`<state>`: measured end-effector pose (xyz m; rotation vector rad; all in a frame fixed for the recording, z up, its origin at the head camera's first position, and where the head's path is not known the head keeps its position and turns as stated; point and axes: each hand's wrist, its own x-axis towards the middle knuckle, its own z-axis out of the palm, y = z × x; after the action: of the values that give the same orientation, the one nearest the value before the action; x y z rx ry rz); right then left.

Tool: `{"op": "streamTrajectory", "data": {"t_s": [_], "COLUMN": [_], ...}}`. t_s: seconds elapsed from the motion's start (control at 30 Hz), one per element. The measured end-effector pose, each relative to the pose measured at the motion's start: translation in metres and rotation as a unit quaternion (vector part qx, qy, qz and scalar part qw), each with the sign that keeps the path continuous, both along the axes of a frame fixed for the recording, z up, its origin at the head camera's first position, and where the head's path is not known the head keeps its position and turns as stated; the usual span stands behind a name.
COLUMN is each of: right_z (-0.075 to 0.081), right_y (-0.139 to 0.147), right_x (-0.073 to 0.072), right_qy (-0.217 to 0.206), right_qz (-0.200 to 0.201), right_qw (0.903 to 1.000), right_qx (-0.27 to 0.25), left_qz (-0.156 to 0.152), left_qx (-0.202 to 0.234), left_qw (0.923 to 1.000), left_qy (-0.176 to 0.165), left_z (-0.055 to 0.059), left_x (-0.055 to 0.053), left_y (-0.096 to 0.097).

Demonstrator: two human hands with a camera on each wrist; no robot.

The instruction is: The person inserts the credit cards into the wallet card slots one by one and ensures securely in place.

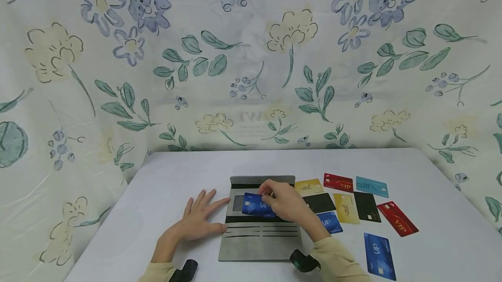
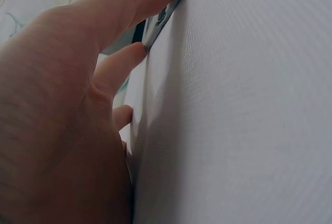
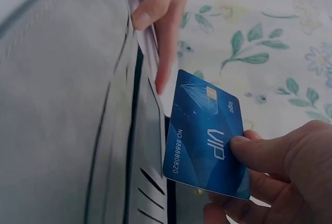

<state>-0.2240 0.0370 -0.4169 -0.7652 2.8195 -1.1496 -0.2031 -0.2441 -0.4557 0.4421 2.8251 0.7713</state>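
Observation:
A grey card wallet (image 1: 256,240) lies open flat on the white table (image 1: 164,177). My right hand (image 1: 284,201) pinches a blue VIP card (image 1: 256,205) over the wallet's upper half; the right wrist view shows the blue VIP card (image 3: 206,136) between thumb and fingers, close to the wallet (image 3: 62,110) and its slots. My left hand (image 1: 200,219) lies flat on the table with straight fingers touching the wallet's left edge. In the left wrist view the left hand's fingertips (image 2: 140,53) press against that wallet edge (image 2: 163,19).
Several cards lie to the right of the wallet: yellow (image 1: 309,186), red (image 1: 338,182), teal (image 1: 371,186), two black (image 1: 366,206), gold (image 1: 346,208), another red (image 1: 397,218) and two blue (image 1: 378,255). A flowered cloth (image 1: 251,55) hangs behind the table.

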Motion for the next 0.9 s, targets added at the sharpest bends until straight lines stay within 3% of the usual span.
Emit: {"op": "streamTrajectory", "data": {"t_s": [0.43, 0.9], "right_z": [-0.01, -0.016], "right_y": [-0.032, -0.042], "right_x": [0.005, 0.008], "right_qy": [-0.004, 0.003], "right_qz": [0.0, 0.026], "right_qw": [0.9998, 0.9994], "right_qx": [-0.019, 0.021], "left_qz": [0.001, 0.002], "left_qx": [-0.004, -0.01], "left_qw": [0.9999, 0.9999], "left_qy": [-0.014, -0.013], "left_z": [0.001, 0.001], "left_x": [0.001, 0.001], "left_y": [-0.002, 0.0]}}
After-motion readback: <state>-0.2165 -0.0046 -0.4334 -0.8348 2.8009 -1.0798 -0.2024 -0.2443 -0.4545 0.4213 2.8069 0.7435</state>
